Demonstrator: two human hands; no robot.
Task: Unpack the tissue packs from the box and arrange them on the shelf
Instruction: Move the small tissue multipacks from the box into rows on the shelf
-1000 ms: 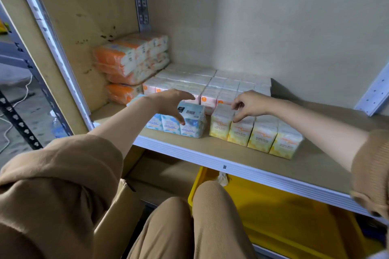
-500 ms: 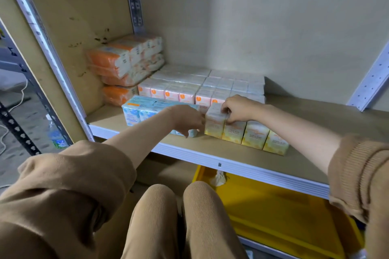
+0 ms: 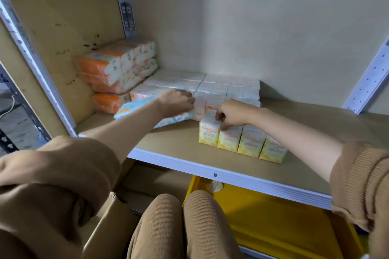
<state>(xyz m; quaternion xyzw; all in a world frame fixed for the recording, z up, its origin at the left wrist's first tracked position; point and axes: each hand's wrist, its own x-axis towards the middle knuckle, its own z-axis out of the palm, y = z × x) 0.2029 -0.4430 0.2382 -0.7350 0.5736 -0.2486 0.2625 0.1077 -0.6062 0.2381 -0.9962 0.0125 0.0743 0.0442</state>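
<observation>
Both arms outstretched, left hand [image 3: 175, 102] fisted

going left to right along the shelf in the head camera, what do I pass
orange packs → blue pack → left hand → right hand → yellow packs, their row running on to the right

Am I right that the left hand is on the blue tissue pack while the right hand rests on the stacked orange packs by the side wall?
Not quite: the head view shows the right hand on the row of yellow tissue packs. The left hand is on the blue tissue pack.
</observation>
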